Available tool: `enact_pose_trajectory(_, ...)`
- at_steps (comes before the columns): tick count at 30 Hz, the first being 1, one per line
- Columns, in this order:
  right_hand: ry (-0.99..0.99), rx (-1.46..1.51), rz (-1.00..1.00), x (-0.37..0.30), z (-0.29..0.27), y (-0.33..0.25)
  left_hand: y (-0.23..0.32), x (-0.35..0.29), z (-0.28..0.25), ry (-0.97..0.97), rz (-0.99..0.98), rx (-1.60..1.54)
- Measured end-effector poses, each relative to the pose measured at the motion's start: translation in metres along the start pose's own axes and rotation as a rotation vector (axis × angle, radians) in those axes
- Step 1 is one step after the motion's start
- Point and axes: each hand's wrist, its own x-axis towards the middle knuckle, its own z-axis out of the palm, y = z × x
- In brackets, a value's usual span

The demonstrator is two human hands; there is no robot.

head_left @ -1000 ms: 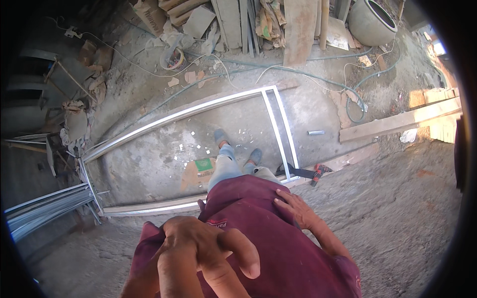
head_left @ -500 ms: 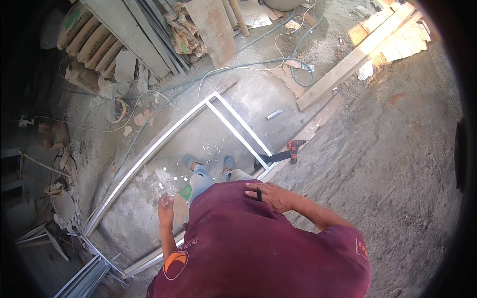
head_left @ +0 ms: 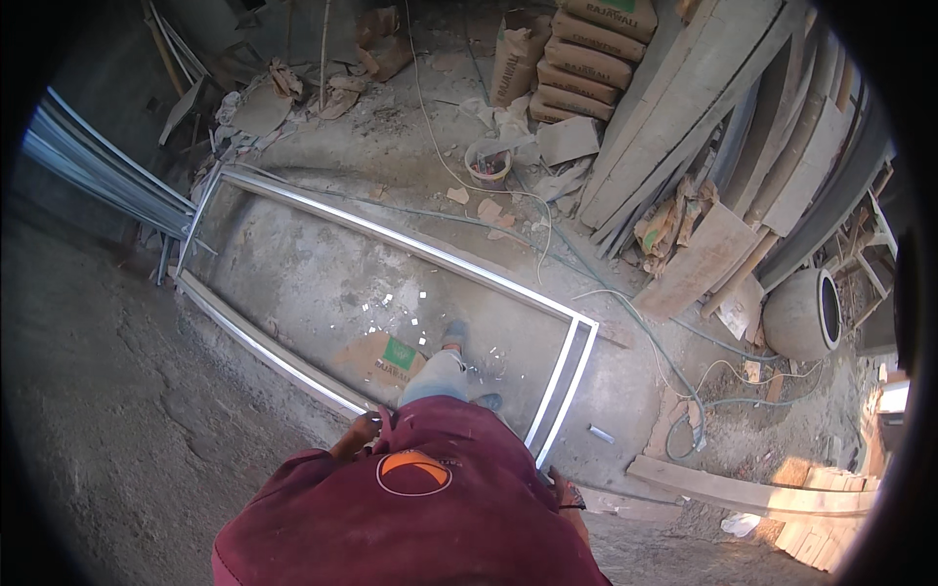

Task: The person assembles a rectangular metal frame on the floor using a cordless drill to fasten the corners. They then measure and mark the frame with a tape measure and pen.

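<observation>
Left hand (head_left: pixel 363 428) near metal frame (head_left: pixel 440 257) on concrete floor (head_left: pixel 283 264), sacks (head_left: pixel 588 68) beyond.

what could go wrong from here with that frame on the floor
The left shoe is inside the metal frame, so it might catch on it in stepping out. White scraps lie near that shoe and could slide underfoot. The bare left hand is close to the frame's near rail, whose edge might scrape it.

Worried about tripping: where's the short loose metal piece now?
In the head view, the short metal piece lies on the floor at lower right, just outside the right end of the metal frame.
</observation>
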Motion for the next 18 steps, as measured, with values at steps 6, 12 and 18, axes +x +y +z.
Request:
enact_pose_trajectory(6, 0.388, -0.160, -0.075, 0.148, -0.075, -0.079, -0.047, 0.027, 0.022, 0.099, 0.090, 0.067)
enact_pose_trajectory(12, 0.330, -0.068, -0.034, 0.283, -0.042, -0.117, -0.035, 0.069, -0.026, 0.177, 0.308, 0.244)
enact_pose_trajectory(18, -0.089, -0.170, 0.266, 0.373, 0.074, -0.161, -0.085, 0.132, -0.110, 0.327, 0.121, -0.335)
